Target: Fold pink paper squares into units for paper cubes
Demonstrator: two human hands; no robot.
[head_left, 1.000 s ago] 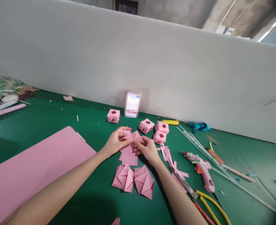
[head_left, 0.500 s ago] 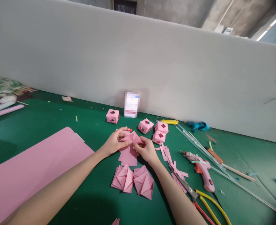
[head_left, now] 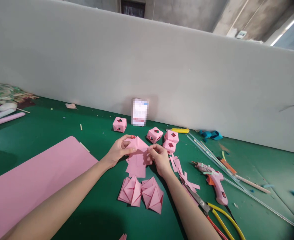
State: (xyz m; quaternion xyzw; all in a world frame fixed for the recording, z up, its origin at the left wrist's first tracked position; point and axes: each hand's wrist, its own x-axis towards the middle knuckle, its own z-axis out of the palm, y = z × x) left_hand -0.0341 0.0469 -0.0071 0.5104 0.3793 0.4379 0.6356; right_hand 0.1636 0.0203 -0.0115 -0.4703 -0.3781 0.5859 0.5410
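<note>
Pink paper piece, mid-table, pinched by left hand & right hand, partly folded. Four paper cubes done near back edge; two folded units and flat squares unassembled.

The folded pink paper has tipped flatter between both hands, its peak now pointing away.

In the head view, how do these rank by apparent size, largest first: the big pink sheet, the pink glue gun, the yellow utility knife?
1. big pink sheet, nearest the camera
2. pink glue gun
3. yellow utility knife, farthest, so partly shrunk by distance
</note>
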